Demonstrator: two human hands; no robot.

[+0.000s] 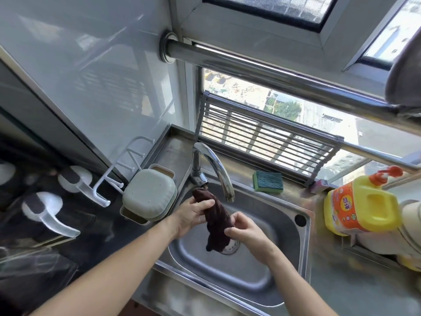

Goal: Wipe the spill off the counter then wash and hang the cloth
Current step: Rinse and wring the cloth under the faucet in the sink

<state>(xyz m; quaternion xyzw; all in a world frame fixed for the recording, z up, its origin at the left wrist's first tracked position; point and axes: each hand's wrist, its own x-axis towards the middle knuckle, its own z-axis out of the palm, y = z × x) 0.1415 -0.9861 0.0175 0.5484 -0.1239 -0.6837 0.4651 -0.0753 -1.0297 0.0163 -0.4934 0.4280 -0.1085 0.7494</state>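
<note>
Fingers of the left hand curl round the upper part of the cloth; the right hand pinches it lower down. The cloth, rolled into a dark rope, hangs over the sink, its tail above the drain, under the tap. To wring well, I would twist the hands opposite ways, low over the basin. Whether water runs is hard to tell. The bench's spill area is out of frame.

Dark brown cloth, twisted into a roll, over the sink.
</note>
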